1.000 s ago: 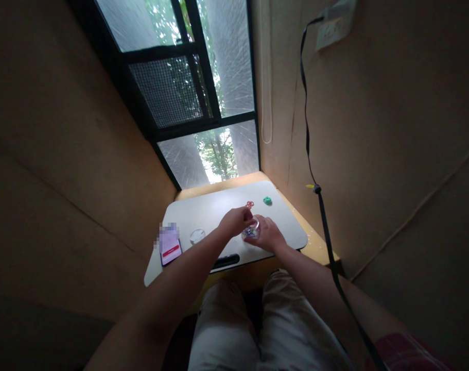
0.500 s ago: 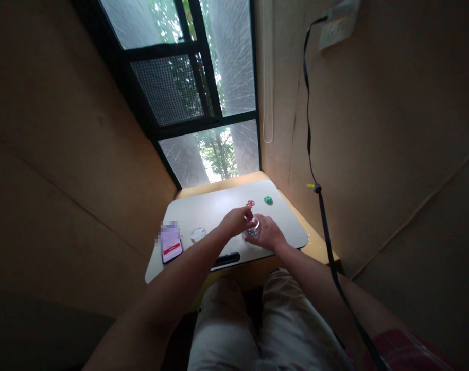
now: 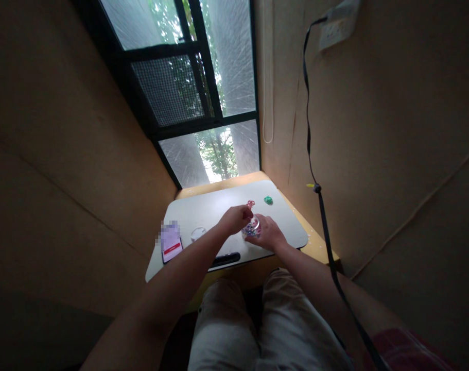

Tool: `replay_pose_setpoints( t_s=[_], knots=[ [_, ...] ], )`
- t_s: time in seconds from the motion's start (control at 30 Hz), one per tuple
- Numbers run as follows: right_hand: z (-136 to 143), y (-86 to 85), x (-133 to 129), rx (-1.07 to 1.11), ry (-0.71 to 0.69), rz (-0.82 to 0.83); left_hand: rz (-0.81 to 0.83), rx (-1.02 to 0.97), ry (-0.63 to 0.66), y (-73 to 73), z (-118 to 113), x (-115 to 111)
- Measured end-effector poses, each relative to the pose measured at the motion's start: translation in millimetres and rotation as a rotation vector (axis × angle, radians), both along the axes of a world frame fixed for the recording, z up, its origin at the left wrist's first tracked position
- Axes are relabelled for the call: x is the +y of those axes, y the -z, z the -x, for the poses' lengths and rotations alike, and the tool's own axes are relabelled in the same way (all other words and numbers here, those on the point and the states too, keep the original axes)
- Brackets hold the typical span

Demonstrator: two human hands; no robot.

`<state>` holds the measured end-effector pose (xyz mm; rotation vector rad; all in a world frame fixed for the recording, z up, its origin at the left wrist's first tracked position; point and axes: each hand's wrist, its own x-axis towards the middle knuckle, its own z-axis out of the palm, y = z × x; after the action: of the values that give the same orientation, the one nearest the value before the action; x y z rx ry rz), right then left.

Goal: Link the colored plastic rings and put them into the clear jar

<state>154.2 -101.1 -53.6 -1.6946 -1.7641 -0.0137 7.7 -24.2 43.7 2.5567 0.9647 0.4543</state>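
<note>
My right hand [image 3: 271,235] is wrapped round the side of a small clear jar [image 3: 250,229] with colourful small pieces in it, standing on the white lap table. Over the jar's mouth is my left hand [image 3: 237,219], its fingers pinched together. Whatever sits between those fingertips is too small to make out. Just beyond them lies a small cluster of red pieces [image 3: 250,203]. A little pile of green pieces [image 3: 268,200] is farther to the right. To the left, a round clear lid [image 3: 197,234] lies flat, partly covered by my left forearm.
A phone [image 3: 171,246] lies at the left of the white table [image 3: 214,201]. A dark handle slot [image 3: 226,258] is at its near edge. Walls and a window [image 3: 219,149] close in behind. A black cord [image 3: 322,216] hangs down at the right, crossing my right arm.
My left fingers have lifted slightly up and away from inside the jar's mouth, so more of the jar shows. My right hand stays on the jar.
</note>
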Motion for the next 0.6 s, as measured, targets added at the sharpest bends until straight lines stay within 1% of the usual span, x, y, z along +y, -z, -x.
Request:
replay_pose_setpoints(
  t_s=[0.17, 0.37, 0.6],
  knots=[
    [0.5, 0.8, 0.5, 0.002, 0.003, 0.001, -0.011, -0.020, 0.016, -0.5, 0.8, -0.3],
    [0.3, 1.3, 1.5, -0.001, -0.011, 0.008, -0.009, -0.016, -0.064, -2.6, 0.3, -3.4],
    [0.2, -0.3, 0.0, 0.007, -0.011, 0.009, -0.022, 0.008, -0.089, -0.3, 2.6, -2.5]
  ],
)
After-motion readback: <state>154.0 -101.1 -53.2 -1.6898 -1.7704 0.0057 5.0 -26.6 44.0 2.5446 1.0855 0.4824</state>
